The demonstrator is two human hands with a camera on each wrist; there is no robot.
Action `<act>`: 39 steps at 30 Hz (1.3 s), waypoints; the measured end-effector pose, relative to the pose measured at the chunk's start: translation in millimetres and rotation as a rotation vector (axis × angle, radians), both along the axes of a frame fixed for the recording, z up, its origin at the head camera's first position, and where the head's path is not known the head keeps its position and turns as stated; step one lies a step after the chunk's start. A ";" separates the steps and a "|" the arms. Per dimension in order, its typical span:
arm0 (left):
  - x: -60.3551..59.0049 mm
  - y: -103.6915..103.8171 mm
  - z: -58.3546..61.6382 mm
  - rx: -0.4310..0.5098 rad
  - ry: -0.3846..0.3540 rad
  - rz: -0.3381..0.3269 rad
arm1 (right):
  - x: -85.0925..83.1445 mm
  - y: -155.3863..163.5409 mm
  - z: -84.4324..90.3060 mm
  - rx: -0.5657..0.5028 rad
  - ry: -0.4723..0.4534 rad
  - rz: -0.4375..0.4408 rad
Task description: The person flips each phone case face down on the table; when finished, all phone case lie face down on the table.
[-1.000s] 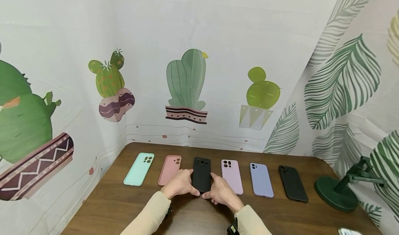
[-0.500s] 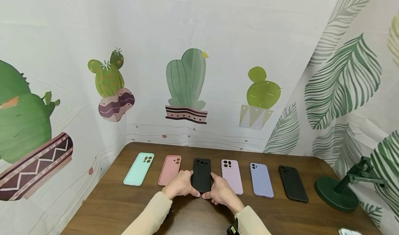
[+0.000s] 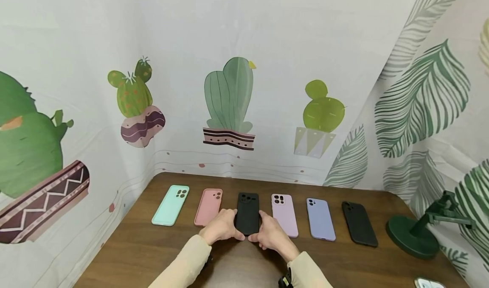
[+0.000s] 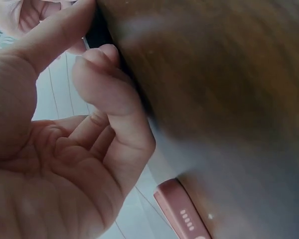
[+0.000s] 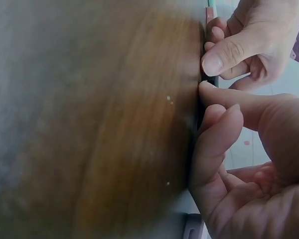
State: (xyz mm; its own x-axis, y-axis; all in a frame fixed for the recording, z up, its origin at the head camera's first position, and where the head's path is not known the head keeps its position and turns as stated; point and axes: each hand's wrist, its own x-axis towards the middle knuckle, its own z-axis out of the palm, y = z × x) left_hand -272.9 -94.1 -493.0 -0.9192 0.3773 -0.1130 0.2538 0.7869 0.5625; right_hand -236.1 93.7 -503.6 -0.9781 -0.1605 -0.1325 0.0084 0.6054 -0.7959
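A black phone case (image 3: 247, 216) with camera cutouts at its far end lies in the middle of a row of cases. My left hand (image 3: 221, 226) grips its left side, thumb at the near corner. On the opposite side my right hand (image 3: 273, 235) holds it the same way, and the two thumb tips come close together at the near edge. In the left wrist view a bit of the black case (image 4: 95, 32) shows beyond curled fingers. The right wrist view has both hands along its thin dark edge; most of the case is hidden there.
Left of the black case lie a pink case (image 3: 208, 207) and a mint case (image 3: 170, 205). To the right are a lilac case (image 3: 284, 216), a lavender case (image 3: 321, 220) and another black case (image 3: 360, 224). A dark green stand (image 3: 412, 237) occupies the right side.
Compared with a second ago, the far end of the black phone case sits slightly lower and flatter. Both hands keep their places on it. The head view has dipped a little.
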 end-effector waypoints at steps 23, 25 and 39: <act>18.5 -29.2 3.9 0.051 -0.060 0.006 | 12.2 -4.4 10.6 0.056 0.020 0.001; 22.8 -39.7 6.5 0.075 -0.072 0.000 | 14.9 -10.1 13.0 0.064 0.059 0.018; 8.6 -113.2 19.8 -0.031 0.054 0.102 | 11.2 -87.4 14.4 0.092 0.103 0.139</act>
State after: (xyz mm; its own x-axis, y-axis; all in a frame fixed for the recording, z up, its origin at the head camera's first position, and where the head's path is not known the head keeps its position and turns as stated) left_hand -264.3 -207.3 -473.1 -0.9576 0.2787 -0.0725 0.2008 0.8267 0.5256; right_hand -224.9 6.3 -489.1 -0.9564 -0.2873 -0.0536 -0.1590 0.6654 -0.7293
